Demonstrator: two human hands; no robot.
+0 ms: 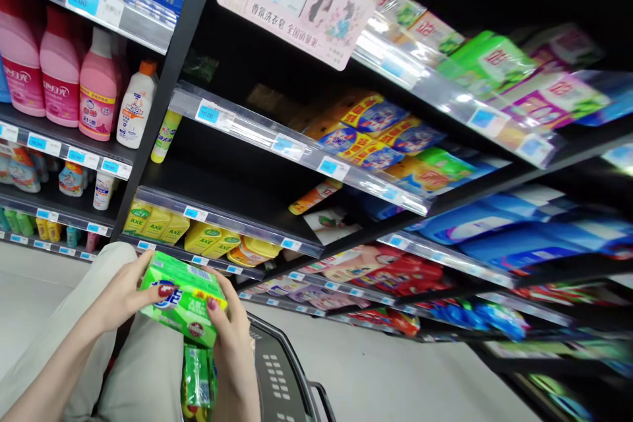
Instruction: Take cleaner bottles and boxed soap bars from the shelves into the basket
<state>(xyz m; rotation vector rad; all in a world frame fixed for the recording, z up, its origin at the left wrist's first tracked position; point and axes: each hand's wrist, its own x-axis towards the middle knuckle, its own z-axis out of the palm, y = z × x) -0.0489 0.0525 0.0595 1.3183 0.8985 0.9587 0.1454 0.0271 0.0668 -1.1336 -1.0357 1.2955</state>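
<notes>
Between my two hands is a green wrapped soap multipack with a yellow strip and a printed logo, tilted above my lap. My left hand grips its left end, the red-nailed thumb lying on the front face. At the right end my right hand is closed around it, thumb on the front and the other fingers mostly hidden behind. Just below it, a second green pack shows beside my knee, partly covered by my right wrist. It appears apart from my fingers.
A dark shopping basket with a handle stands on the floor at my right. Ahead, shelves hold yellow AXE bottles, pink bottles and bagged detergents. A pink price sign juts out above; the right side is blurred.
</notes>
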